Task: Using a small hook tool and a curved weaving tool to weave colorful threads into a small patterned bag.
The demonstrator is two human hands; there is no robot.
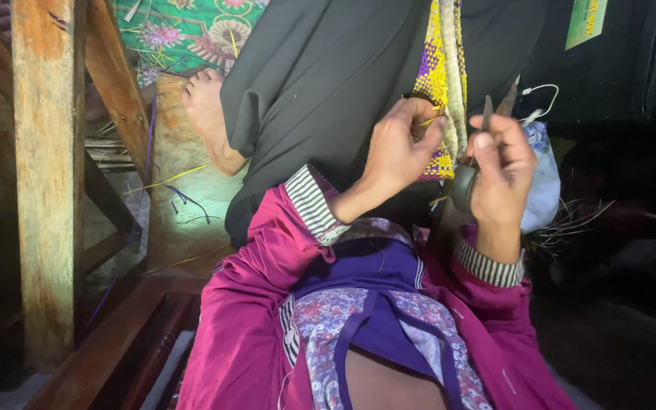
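A strip of woven work in yellow, purple and cream hangs down at the top centre. My left hand pinches its lower edge, fingers closed on the yellow strands. My right hand is beside it on the right, closed around the dark handles of a pair of scissors whose blades point up next to the woven strip. Both my sleeves are magenta with striped cuffs.
Another person sits in front of me in a dark garment, a bare foot on a wooden board. A wooden post stands at left, with slanted beams. A light blue cloth and white cable hang at right.
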